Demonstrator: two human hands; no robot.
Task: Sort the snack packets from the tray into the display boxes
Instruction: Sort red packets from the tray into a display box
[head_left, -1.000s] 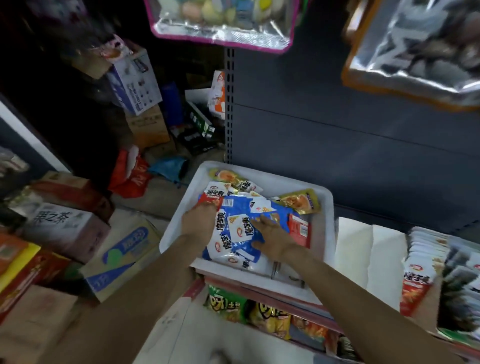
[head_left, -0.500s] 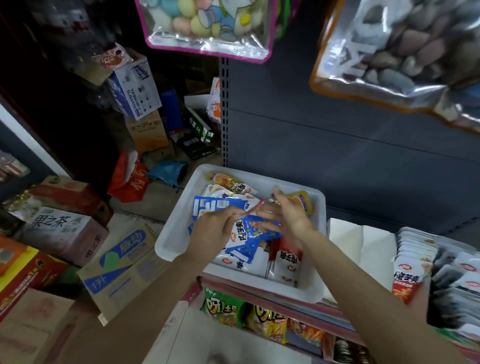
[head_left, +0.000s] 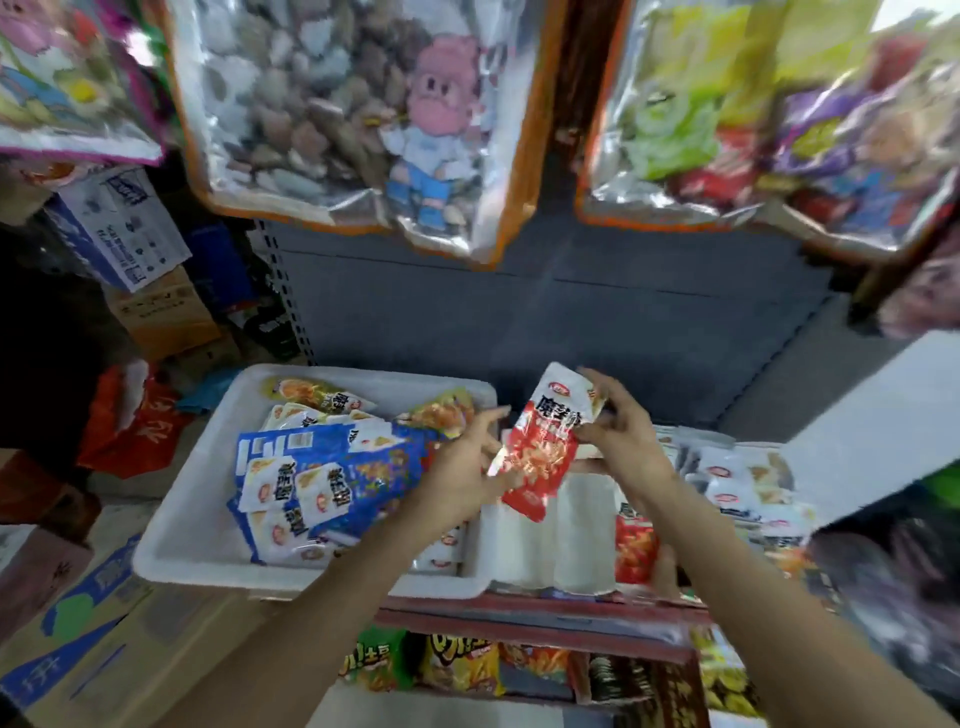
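Setting: shop aisle with a grey shelf back panel (head_left: 597, 322); big clear bags of sweets (head_left: 343, 119) are hanging overhead, cardboard cartons (head_left: 104, 623) are standing at the left, and bright bags are showing on the lower shelf (head_left: 467, 670).

Change: half a second ago both hands were working low inside the tray; now a red packet (head_left: 545, 441) is being held up clear of the pile, over the gap between the tray and the boxes to its right. By my reading, one packet is picked out and is heading for its box, not yet placed.

Right hand (head_left: 623, 431): pinching the packet's upper white edge between thumb and fingers.

Left hand (head_left: 467, 467): fingers spread, touching the packet's lower left side as if steadying it.

Tray (head_left: 197, 545): white, sitting on the shelf edge, holding many blue-and-white packets (head_left: 322, 483) and a few yellow ones (head_left: 311, 392) at the back; plenty is waiting to be sorted.

Display boxes: the nearer white box (head_left: 545, 540) beside the tray is looking mostly bare inside, with red packets (head_left: 636, 551) standing at its right; the farther box (head_left: 737, 483) is carrying rows of white packets, blurred.
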